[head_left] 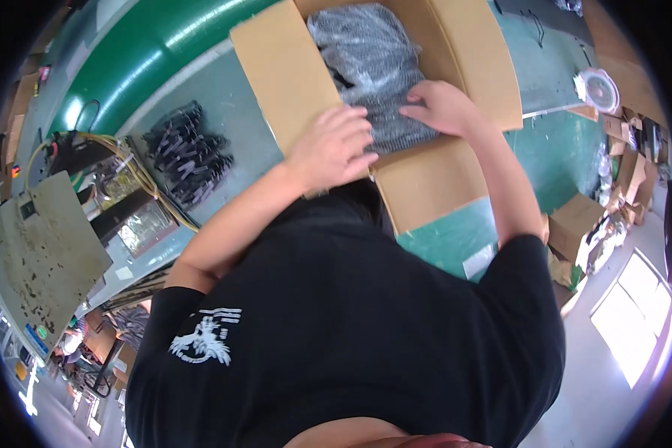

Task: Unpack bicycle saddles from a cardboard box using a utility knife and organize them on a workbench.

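An open brown cardboard box stands on the green table in front of me. Inside lies a clear plastic bag filled with dark parts. My left hand rests at the box's near edge with its fingers on the bag. My right hand presses down on the bag near the right flap, fingers bent over the plastic. Whether either hand grips the plastic is unclear. My black shirt fills the lower middle of the view.
A heap of black parts lies on the table left of the box. Further left stand a stained grey plate and yellow cables. Cardboard boxes and plastic bags sit on the floor at right.
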A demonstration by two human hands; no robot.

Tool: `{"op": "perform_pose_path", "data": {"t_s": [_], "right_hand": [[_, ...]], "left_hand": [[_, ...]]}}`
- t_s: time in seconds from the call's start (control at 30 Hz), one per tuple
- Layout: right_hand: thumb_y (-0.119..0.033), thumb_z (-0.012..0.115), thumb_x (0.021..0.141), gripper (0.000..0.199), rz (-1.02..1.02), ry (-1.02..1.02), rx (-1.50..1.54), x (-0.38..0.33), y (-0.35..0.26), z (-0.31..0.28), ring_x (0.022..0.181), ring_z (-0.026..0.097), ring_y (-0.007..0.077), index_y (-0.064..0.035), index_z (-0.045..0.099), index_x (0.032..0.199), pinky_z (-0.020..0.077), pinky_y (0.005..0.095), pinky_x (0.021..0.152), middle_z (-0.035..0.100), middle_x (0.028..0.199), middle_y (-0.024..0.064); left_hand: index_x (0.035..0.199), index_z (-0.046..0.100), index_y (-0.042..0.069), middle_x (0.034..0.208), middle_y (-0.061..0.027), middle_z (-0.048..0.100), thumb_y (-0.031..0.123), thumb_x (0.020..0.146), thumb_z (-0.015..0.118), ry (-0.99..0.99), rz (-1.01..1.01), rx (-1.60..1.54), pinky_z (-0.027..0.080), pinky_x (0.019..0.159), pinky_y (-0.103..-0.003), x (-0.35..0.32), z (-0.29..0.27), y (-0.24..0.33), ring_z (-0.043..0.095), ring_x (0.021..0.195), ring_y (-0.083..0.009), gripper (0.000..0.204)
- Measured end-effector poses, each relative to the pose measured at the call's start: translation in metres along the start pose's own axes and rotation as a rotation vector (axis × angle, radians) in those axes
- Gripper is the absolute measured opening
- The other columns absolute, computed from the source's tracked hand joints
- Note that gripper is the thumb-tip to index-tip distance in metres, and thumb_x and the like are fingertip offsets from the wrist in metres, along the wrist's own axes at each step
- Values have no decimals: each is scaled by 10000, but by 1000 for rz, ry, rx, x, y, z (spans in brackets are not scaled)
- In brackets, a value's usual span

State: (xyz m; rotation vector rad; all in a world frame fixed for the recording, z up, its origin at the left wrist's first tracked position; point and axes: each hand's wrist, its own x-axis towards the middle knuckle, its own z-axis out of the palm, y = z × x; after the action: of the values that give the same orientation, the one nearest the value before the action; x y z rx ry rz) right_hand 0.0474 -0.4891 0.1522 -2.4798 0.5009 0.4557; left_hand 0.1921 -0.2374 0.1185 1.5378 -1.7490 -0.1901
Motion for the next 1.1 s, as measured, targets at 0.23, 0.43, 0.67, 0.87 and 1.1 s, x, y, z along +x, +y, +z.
{"op": "perform_pose_path", "data": {"t_s": [0.23,0.43,0.67,0.87,1.1], "right_hand": [[-539,802,809,699,-43,-378,-445,17,59,40,1164,639,409,-5,660,1237,502,466,1017,694,1205,226],[-566,814,784,793,53,-569,-368,31,27,27,1222,614,414,8,627,1297,489,460,1061,663,1280,242],[-693,724,817,999,220,-666,-286,30,1,36,1365,515,406,99,527,1393,422,446,1135,555,1432,296],[-744,636,856,1027,400,-564,22,39,46,44,1352,537,378,126,526,1391,391,436,1147,559,1437,287],[-704,686,849,1154,420,-537,45,45,51,63,1451,430,359,154,313,1524,332,402,1200,434,1550,293]], "left_hand": [[891,686,60,960,-73,707,95,837,755,115,-274,-62,523,842,-399,-65,-73,9,678,925,-282,95],[871,675,45,903,-70,707,49,842,734,228,-407,-60,531,763,-370,-75,-70,22,675,843,-272,66],[875,679,49,908,-82,704,63,852,735,275,-437,-62,533,749,-376,-81,-60,39,670,835,-292,62],[875,681,51,910,-91,704,70,851,741,369,-523,29,536,751,-384,-111,-65,57,674,840,-303,67],[876,680,45,907,-100,702,66,838,737,546,-707,77,541,744,-392,-179,-60,86,671,840,-310,72]]}}
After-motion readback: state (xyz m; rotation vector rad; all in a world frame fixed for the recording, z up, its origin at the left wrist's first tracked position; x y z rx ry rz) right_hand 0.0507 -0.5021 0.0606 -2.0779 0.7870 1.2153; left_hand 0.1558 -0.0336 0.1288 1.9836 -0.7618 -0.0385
